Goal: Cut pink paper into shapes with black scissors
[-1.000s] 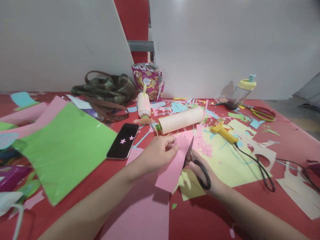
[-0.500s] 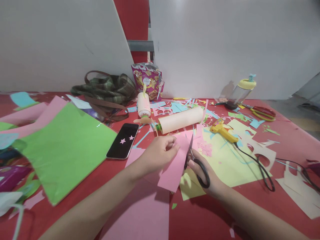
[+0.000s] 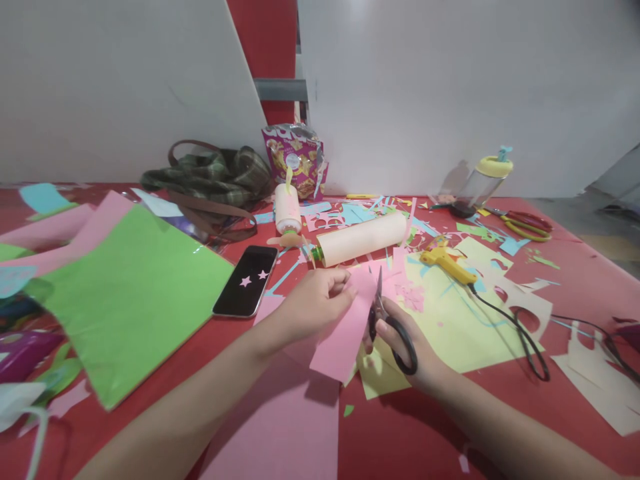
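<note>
My left hand [image 3: 320, 300] pinches a strip of pink paper [image 3: 340, 343] between thumb and fingers, holding it up above the table. Black-handled scissors [image 3: 406, 347] are gripped in my right hand [image 3: 413, 353], their blades slightly apart and pointing away from me at the paper's right edge. Beneath the strip lies a larger pink sheet [image 3: 280, 427]. Just beyond my hands rests a cream paper-wrapped tube [image 3: 365, 239] with a green end. Two small pink stars sit on a dark phone [image 3: 246, 283] left of my left hand.
A green sheet [image 3: 135, 300] covers the left side. To the right lie a yellow glue gun [image 3: 450, 265] with its black cord, and yellow paper [image 3: 450, 333]. Behind stand a snack bag [image 3: 295, 160], a plaid bag [image 3: 215, 173] and a clear jar [image 3: 480, 187]. Paper scraps are scattered around.
The scissor blades have opened a little and moved slightly left. The pink strip has shifted slightly left with my left hand.
</note>
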The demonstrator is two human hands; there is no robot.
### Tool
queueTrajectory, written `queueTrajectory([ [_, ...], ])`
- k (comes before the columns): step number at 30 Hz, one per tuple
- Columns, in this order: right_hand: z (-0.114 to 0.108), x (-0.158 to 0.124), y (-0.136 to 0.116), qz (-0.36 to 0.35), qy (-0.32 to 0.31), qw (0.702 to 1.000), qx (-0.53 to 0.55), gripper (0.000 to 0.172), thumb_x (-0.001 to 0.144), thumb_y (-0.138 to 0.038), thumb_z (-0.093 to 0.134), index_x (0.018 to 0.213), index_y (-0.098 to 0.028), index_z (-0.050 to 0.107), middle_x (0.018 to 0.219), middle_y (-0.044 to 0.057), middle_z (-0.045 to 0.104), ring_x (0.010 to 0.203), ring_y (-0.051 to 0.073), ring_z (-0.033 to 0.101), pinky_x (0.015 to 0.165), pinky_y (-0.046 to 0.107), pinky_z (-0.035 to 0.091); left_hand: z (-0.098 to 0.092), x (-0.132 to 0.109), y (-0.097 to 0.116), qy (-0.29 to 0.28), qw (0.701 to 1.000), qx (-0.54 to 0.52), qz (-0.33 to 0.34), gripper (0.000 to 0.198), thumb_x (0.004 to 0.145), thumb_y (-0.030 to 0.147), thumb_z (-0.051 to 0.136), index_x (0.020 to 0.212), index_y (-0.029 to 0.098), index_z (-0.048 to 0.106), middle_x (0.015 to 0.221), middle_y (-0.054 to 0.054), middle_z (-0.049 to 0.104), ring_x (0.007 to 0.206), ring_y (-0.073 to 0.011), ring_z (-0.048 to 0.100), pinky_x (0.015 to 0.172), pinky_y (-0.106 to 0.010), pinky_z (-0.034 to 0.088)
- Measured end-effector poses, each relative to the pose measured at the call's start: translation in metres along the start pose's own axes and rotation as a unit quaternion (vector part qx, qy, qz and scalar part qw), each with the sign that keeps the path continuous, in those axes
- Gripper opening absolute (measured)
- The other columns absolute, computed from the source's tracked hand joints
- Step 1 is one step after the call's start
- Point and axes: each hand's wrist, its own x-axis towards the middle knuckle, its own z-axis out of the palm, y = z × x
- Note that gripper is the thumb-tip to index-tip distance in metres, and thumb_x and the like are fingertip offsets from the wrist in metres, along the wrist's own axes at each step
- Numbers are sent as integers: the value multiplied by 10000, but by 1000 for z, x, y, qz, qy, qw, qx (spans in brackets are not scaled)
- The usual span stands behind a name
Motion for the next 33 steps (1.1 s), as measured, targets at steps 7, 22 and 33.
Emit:
queueTrajectory([
  [7,0,1,0,-2,-3,1000,4,325,728,-504,469,751,-189,392,588,-22,457,486,107,474,466,249,385,-3,0,4,-7,1000,3,-4,237,765,283,366,559,171,334,518,60,263,465,-69,288,425,-193,204],
  [22,-1,-1,9,5,-4,1000,20,351,717,-480,509,862,-185,386,591,-32,480,434,88,462,412,220,348,-12,0,3,-18,1000,20,2,276,755,284,375,545,179,228,531,59,186,462,-63,223,429,-210,163],
  [33,0,0,7,10,2,999,38,388,660,-491,569,845,-180,429,546,-57,441,403,76,462,401,214,357,-18,0,5,-42,999,25,-6,279,752,272,389,536,178,241,508,67,183,441,-58,216,423,-207,165],
])
